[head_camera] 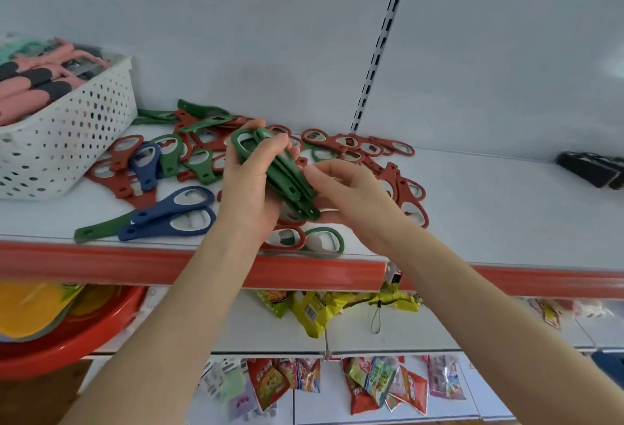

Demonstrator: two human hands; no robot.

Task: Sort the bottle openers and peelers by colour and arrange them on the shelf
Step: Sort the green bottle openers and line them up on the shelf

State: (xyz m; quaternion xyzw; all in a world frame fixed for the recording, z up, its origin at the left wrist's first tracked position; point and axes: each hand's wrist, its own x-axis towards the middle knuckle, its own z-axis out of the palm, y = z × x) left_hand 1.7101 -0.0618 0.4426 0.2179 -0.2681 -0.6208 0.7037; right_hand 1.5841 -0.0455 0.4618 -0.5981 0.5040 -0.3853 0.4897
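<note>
Head view: the left hand (250, 185) is raised over the shelf (472, 208), its fingers (285, 146) clenched round the ringed ends of a stack of green bottle openers (288, 185); the stack slants down to the right, held clear of the shelf surface; the right hand (353, 196) meets the stack's lower handle ends, thumb laid on top and the other fingers curled beneath, so it too is grasping the stack.

Under and around the hands lies a mixed heap on the shelf; red bottle openers (354, 147) spread from the back wall to the right of the hands; more red ones lie to the left beside a white perforated basket (67, 134); two blue bottle openers (179, 213) lie overlapping near the front edge, with a third blue one (147, 164) further back; a loose green bottle opener (326, 239) rests at the shelf's red front lip, just beside a red one; another green one (98, 228) pokes out from under the blue pair.

The basket stands at the left of the shelf, holding pink peelers (33, 87) with dark grips; a black object (594, 169) sits far right, well apart from the heap; below, snack packets (314, 313) hang, and a red basin (67, 343) sits lower left.
</note>
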